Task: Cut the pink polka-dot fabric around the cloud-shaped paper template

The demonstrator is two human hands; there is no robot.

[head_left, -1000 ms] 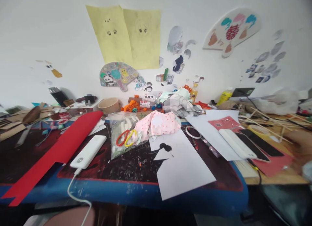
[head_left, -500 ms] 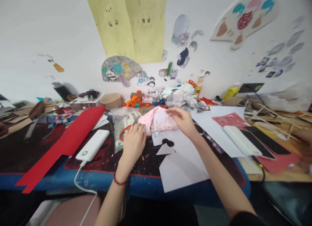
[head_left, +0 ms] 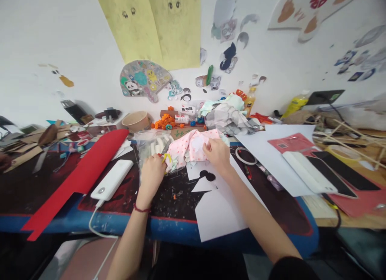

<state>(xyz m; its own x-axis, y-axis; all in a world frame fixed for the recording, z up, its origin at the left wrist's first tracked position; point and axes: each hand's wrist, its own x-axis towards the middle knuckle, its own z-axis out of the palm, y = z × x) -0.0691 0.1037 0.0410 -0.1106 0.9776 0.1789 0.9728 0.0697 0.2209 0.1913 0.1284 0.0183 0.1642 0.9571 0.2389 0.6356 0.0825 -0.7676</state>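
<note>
A pair of scissors with orange and yellow handles is in my left hand, blades pointing up and away. Beside it lies a crumpled pink cloth with small red dots. My right hand is over the cloth's right part, thumb and fingers pinched at the edge of a small pale white piece. Whether the pinch also takes in cloth, I cannot tell. Under and in front of the cloth are white paper sheets, one bearing a black shape.
A clear bag with white pieces sits behind my left hand. To the left lie a white power bank with a cable and a red sheet. A tape roll and phones are on the right. Grey cloth is piled behind.
My left hand has picked up the scissors, which lay under it on the bag. My right hand has moved down and closed at the white piece. The view has shifted slightly.
</note>
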